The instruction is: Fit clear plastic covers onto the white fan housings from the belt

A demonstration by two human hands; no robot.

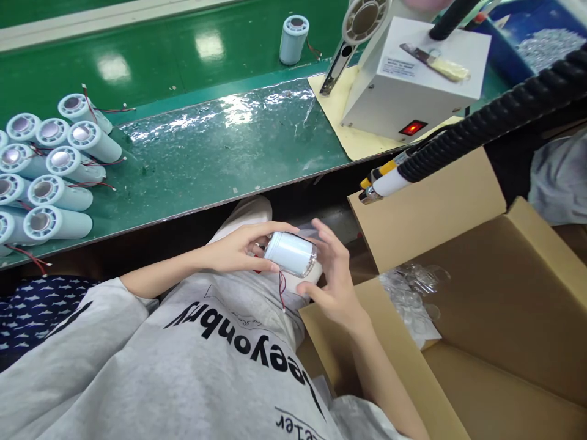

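Observation:
Over my lap, my left hand [247, 245] is closed around one end of a light-blue cylinder [290, 252], which lies roughly sideways. A clear plastic cap [312, 260] covers its right end, and thin red and black wires [282, 290] hang below it. My right hand [334, 272], slightly blurred, is beside the capped end with thumb and fingers spread apart. Whether a fingertip of it touches the cap is hard to make out.
Several similar cylinders [59, 223] with wires crowd the bench's left; another cylinder [293, 41] stands farther back. A white machine [413, 79] with a lit red switch sits at right. Below it, an open cardboard box [504, 293] holds clear plastic pieces [410, 299]. A black corrugated hose [495, 113] crosses above.

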